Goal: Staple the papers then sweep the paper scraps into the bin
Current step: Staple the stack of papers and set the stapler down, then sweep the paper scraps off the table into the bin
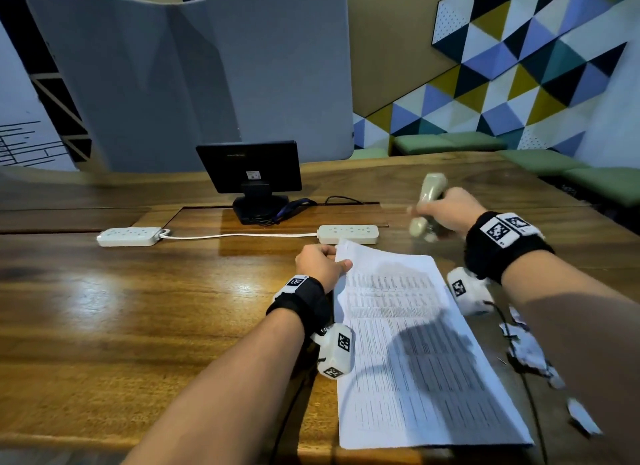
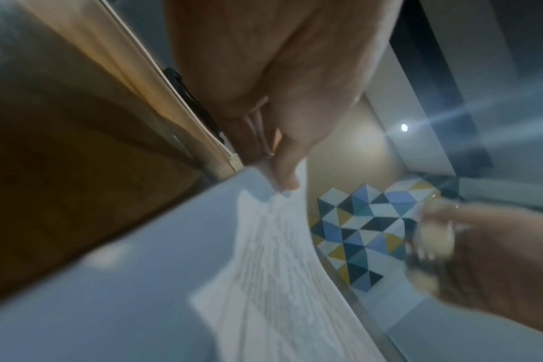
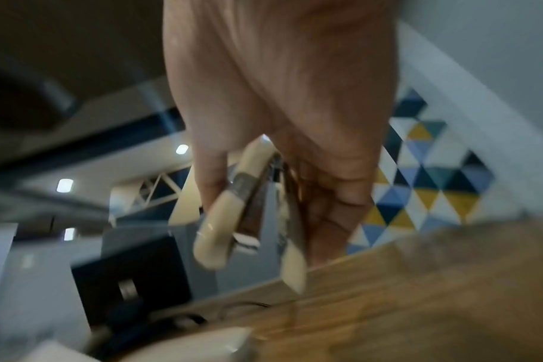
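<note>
Bare wooden desk left of white printed paper stack gives passing room. Far side blocked by two white power strips, black monitor. Torn white paper scraps clutter right edge.

Papers printed in rows, seemingly tables; blurred, nothing readable.

Wooden table with a glossy sheen, backed by a grey partition screen. Beyond it, a tan wall carrying triangular panels in blue, yellow, teal, black and white, above green bench cushions. Round ceiling lights glowing overhead.
</note>
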A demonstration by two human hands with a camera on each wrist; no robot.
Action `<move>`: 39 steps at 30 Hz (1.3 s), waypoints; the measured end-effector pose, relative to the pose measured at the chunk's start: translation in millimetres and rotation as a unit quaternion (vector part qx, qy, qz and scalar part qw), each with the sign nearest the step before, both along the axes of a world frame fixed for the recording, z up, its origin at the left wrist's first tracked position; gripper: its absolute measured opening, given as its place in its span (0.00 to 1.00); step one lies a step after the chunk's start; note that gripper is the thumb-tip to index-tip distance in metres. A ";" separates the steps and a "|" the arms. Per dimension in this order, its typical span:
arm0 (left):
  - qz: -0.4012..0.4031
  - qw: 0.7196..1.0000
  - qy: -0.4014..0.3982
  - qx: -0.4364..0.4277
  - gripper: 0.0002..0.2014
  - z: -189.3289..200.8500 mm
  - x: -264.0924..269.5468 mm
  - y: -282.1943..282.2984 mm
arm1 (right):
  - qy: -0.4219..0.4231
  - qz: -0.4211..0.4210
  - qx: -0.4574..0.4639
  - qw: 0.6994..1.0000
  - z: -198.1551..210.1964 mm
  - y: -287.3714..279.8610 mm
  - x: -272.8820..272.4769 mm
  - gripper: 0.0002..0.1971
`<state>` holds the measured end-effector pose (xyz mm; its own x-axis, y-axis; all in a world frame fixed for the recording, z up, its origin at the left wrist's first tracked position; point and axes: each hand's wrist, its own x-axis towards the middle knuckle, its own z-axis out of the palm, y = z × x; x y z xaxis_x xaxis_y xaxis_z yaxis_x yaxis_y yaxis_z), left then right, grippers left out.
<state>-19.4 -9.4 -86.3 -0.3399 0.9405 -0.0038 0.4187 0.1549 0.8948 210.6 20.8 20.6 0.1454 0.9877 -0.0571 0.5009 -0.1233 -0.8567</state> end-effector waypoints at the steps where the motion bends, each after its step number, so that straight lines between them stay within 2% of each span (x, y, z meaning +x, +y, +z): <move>1: 0.010 0.999 0.038 -0.021 0.18 0.7 -0.4 1.6 | -0.124 -0.015 -0.030 0.992 -2.0 2.6 9.5 0.22; 3: 0.014 0.994 0.090 -0.059 0.19 6.0 -0.9 4.2 | -0.312 -0.020 -0.083 0.946 -8.8 2.6 25.9 0.21; 5: -0.002 0.989 0.124 -0.084 0.19 9.6 -2.1 9.0 | -0.389 -0.026 -0.106 0.915 -18.9 4.8 41.2 0.12; 9: -0.008 0.980 0.164 -0.109 0.22 13.3 -4.7 14.4 | -0.413 -0.048 -0.140 0.899 -35.8 6.7 53.4 0.14; 12: -0.009 0.977 0.184 -0.111 0.23 16.7 -4.8 19.1 | -0.400 -0.046 -0.135 0.906 -37.9 2.6 51.7 0.14; 17: -0.032 0.961 0.245 -0.127 0.25 26.2 -1.1 22.9 | -0.388 -0.040 -0.151 0.908 -39.0 -4.5 49.6 0.30; 20: -0.034 0.948 0.279 -0.153 0.26 32.0 3.5 19.9 | -0.377 -0.035 -0.109 0.919 -24.7 -13.4 46.2 0.24; 21: -0.041 0.947 0.279 -0.151 0.25 33.9 3.3 18.3 | -0.369 -0.031 -0.098 0.924 -16.5 -18.6 45.0 0.22; 23: -0.060 0.949 0.267 -0.157 0.23 44.0 9.2 6.2 | -0.342 -0.034 -0.068 0.937 1.9 -34.7 47.0 0.25; 26: -0.091 0.955 0.267 -0.092 0.34 64.8 23.0 -15.6 | -0.252 -0.040 -0.014 0.967 25.2 -77.7 58.5 0.31; 28: -0.144 0.962 0.232 -0.023 0.34 79.5 43.7 -44.3 | -0.147 -0.030 0.030 0.988 31.3 -119.0 70.3 0.24; 31: -0.275 0.951 0.135 0.045 0.21 85.7 83.6 -103.9 | 0.047 -0.021 0.091 0.995 22.4 -196.5 87.0 0.07; 33: -0.348 0.926 0.139 0.054 0.18 76.6 115.0 -143.9 | 0.109 -0.019 0.085 0.990 0.0 -249.3 106.7 0.09; 36: -0.409 0.882 0.228 0.054 0.15 52.9 153.3 -168.9 | 0.083 -0.006 -0.060 0.995 -62.2 -314.2 141.2 0.08; 39: -0.446 0.835 0.320 0.039 0.13 43.0 177.1 -174.3 | 0.069 -0.110 -0.198 0.972 -161.8 -359.7 170.5 0.12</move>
<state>157.6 -183.7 -43.3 0.5872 0.8092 -0.0179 0.7331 -0.5224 0.4356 381.0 -338.9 -141.2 0.3136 0.8301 -0.4610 0.3083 -0.5482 -0.7774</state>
